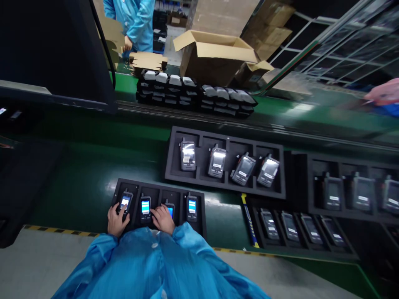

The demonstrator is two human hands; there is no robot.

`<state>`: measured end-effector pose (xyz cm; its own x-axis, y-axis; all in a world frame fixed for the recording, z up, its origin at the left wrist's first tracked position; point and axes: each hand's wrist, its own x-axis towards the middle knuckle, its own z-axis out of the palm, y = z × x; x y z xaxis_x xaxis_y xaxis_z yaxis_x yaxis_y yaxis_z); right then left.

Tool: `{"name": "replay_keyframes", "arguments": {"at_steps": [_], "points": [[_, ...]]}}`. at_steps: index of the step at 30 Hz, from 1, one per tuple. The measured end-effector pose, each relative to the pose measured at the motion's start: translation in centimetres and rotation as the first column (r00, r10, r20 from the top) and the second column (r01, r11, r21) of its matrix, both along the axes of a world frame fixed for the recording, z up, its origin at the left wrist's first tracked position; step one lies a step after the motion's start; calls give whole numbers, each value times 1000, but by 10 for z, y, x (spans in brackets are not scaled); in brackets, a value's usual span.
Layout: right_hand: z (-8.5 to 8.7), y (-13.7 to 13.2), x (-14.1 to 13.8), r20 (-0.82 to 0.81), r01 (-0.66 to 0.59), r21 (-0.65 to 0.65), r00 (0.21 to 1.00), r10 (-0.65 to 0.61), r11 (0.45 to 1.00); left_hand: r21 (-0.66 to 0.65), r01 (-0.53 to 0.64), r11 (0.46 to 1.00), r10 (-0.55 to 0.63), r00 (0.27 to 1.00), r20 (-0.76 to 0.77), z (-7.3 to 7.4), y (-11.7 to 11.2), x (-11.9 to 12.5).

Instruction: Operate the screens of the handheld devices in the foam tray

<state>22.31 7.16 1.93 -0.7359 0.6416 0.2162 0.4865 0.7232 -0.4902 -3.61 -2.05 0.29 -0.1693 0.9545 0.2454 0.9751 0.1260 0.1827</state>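
A black foam tray (199,232) in front of me holds several handheld radios with lit screens. My left hand (116,221) lies over the lower part of the leftmost radio (126,200), fingers apart and touching it. The second radio (145,207) shows a blue and white screen. My right hand (163,218) is open, its fingertips at the second radio's right edge, and it partly covers the third radio (170,209). At the right end, a fourth radio (192,205) lies untouched by either hand.
Behind stands a larger foam tray (224,182) of radios. To the right are a lower tray (302,245), another tray (343,211) and a blue-yellow strip (249,220). A dark monitor (56,50), open carton (218,62), stacked black packs (166,93) and another person (134,25) are farther back.
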Motion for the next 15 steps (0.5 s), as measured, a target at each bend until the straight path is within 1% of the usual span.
{"name": "replay_keyframes", "arguments": {"at_steps": [7, 15], "points": [[-7, 1, 2, -42, -122, 46, 991, 124, 992, 14, -24, 1000, 24, 1000, 8, -1, 0, 0], [-5, 0, 0, -11, -120, 111, 992, 122, 987, 61, -32, 998, 32, 999, -9, -6, 2, 3]]}}
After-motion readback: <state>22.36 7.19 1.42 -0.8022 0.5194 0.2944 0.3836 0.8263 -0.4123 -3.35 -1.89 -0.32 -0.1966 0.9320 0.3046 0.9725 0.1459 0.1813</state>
